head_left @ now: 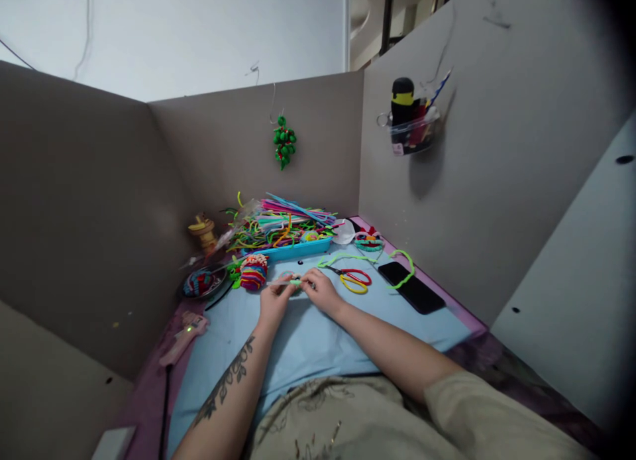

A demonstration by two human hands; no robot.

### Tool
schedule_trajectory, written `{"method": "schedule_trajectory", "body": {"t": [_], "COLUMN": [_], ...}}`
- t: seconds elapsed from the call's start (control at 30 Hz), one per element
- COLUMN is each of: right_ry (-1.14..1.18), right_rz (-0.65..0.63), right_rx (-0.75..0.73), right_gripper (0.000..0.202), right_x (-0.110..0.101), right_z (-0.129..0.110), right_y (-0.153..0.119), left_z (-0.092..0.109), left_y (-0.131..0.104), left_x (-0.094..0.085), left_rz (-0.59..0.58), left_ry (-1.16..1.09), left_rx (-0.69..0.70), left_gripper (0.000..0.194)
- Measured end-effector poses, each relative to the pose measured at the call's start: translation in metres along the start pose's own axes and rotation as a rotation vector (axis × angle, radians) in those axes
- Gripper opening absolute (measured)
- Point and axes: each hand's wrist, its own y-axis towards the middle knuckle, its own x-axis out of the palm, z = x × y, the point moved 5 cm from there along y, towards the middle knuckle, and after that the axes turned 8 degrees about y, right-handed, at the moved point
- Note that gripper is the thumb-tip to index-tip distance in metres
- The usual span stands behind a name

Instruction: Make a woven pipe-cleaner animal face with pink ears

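Observation:
My left hand (275,302) and my right hand (320,292) meet over the light blue cloth (308,341). Both are closed, pinching a small pale green pipe cleaner piece (295,282) between the fingertips. Its full shape is partly hidden by the fingers. Just right of my right hand lie scissors (356,280) with one red and one yellow handle. A multicoloured striped pipe cleaner figure (254,272) with green parts stands to the left of my left hand. Beyond the hands, a blue tray (311,248) is heaped with pipe cleaners (283,221) of many colours.
On the right lies a black phone (411,287), with a bent lime green pipe cleaner (410,264) across it. A pink glue gun (186,335) with a lit green light and a dark bowl (203,283) are at left. Grey panels (308,135) enclose the table.

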Motion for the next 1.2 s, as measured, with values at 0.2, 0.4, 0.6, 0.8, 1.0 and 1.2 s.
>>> {"method": "schedule_trajectory", "body": {"t": [0.2,0.4,0.6,0.8,1.0,1.2], "right_ry": [-0.03,-0.051,-0.062,-0.074,-0.092,-0.1], "right_rz": [0.068,0.104,0.114,0.112,0.086,0.054], "right_rx": [-0.021,-0.004,0.01,0.011,0.001,0.014], "right_gripper": [0.01,0.007,0.004,0.003,0.01,0.013], "right_x": [-0.005,-0.006,-0.006,-0.004,-0.002,0.002], "right_z": [-0.003,0.001,0.003,0.003,0.001,0.004], "right_y": [0.0,0.0,-0.001,-0.002,-0.003,-0.003], "left_z": [0.007,0.014,0.011,0.011,0.009,0.011], "left_y": [-0.003,-0.006,-0.005,-0.006,-0.005,-0.005], "left_x": [-0.003,-0.002,-0.001,-0.001,0.003,0.003], "left_rz": [0.071,0.053,0.022,0.017,-0.005,0.011], "left_ry": [0.172,0.168,0.173,0.135,0.082,0.037], "left_rx": [0.08,0.078,0.01,-0.024,0.025,0.037], "left_gripper": [0.021,0.019,0.023,0.023,0.027,0.022]}}
